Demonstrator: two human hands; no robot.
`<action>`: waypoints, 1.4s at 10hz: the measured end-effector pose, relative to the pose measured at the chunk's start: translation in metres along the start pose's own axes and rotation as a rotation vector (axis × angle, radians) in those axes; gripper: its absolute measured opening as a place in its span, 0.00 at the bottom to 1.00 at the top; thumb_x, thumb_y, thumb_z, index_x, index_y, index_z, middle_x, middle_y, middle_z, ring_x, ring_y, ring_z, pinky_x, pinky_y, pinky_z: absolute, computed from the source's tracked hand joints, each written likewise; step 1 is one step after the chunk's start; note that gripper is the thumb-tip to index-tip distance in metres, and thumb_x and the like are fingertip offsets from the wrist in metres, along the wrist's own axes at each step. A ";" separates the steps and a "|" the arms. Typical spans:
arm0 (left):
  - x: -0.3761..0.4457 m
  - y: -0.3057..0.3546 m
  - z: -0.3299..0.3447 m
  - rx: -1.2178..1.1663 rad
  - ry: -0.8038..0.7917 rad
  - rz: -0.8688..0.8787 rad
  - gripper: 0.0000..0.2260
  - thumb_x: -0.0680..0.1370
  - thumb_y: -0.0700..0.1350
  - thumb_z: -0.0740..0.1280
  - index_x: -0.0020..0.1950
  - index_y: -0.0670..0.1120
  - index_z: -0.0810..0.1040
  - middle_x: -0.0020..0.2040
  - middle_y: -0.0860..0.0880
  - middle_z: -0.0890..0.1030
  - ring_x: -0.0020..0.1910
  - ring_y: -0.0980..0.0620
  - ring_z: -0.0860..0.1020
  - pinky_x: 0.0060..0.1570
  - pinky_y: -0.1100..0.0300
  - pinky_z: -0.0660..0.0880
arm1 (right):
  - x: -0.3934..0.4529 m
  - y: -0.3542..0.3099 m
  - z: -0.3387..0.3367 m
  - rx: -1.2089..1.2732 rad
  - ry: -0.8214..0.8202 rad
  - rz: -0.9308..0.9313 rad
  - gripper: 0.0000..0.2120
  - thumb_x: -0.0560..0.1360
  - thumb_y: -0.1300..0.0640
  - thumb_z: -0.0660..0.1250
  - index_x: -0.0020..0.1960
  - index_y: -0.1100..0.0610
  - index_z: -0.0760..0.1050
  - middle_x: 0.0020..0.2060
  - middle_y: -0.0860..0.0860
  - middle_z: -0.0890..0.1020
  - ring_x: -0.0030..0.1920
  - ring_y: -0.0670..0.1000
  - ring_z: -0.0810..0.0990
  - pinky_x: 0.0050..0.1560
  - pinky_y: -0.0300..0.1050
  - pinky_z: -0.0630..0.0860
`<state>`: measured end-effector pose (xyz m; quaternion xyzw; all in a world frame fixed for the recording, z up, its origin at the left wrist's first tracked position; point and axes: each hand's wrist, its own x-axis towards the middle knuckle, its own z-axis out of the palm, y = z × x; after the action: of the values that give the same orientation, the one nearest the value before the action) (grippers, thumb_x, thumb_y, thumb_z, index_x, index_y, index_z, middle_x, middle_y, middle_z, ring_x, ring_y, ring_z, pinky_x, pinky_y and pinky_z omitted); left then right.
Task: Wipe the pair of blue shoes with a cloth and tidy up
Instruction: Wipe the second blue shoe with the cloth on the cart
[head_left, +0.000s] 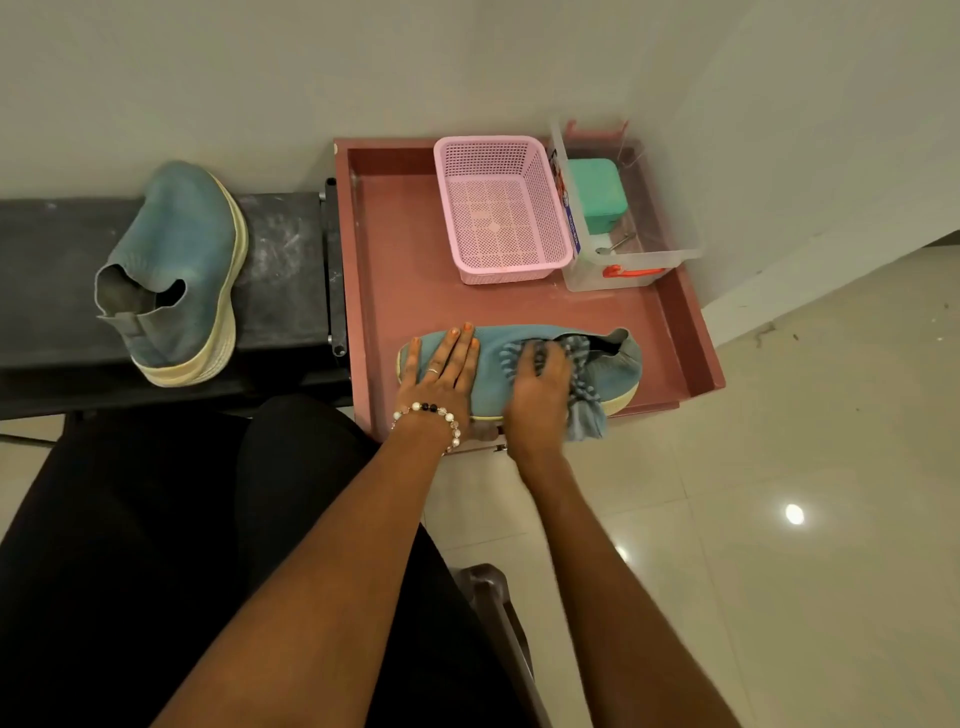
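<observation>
One blue shoe lies on its side near the front edge of the reddish tray table, toe to the left. My left hand lies flat on its toe part, fingers straight. My right hand grips a striped blue-grey cloth against the middle of the shoe; the cloth hangs over the sole edge. The other blue shoe rests on its side on the dark bench to the left, untouched.
A pink mesh basket and a clear plastic box holding a green container stand at the back of the tray. Walls close behind. Tiled floor lies to the right. My dark-clad legs and a chair arm are below.
</observation>
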<state>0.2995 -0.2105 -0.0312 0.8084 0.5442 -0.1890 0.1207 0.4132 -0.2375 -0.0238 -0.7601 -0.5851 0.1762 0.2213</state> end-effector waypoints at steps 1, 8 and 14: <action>-0.001 0.003 0.002 0.053 0.036 -0.023 0.36 0.81 0.54 0.52 0.75 0.44 0.29 0.74 0.48 0.27 0.74 0.50 0.29 0.68 0.41 0.30 | -0.025 -0.005 0.015 -0.006 -0.205 -0.161 0.21 0.80 0.62 0.55 0.72 0.62 0.63 0.72 0.58 0.64 0.72 0.56 0.61 0.71 0.42 0.55; 0.000 0.003 0.001 -0.016 0.028 0.010 0.47 0.73 0.72 0.49 0.75 0.44 0.29 0.75 0.48 0.29 0.74 0.51 0.31 0.68 0.41 0.30 | -0.023 0.073 -0.042 -0.520 -0.095 -0.312 0.29 0.56 0.60 0.79 0.57 0.61 0.80 0.53 0.57 0.83 0.56 0.57 0.80 0.62 0.58 0.71; -0.001 0.004 0.001 0.017 0.035 0.019 0.41 0.78 0.66 0.49 0.75 0.43 0.29 0.75 0.48 0.28 0.75 0.50 0.31 0.70 0.40 0.32 | -0.026 0.022 -0.017 -0.523 -0.167 -0.024 0.23 0.76 0.64 0.59 0.71 0.67 0.63 0.68 0.65 0.68 0.71 0.62 0.62 0.74 0.57 0.48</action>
<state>0.3030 -0.2137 -0.0313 0.8177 0.5369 -0.1785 0.1060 0.4335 -0.2692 -0.0209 -0.7672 -0.6359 0.0785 -0.0296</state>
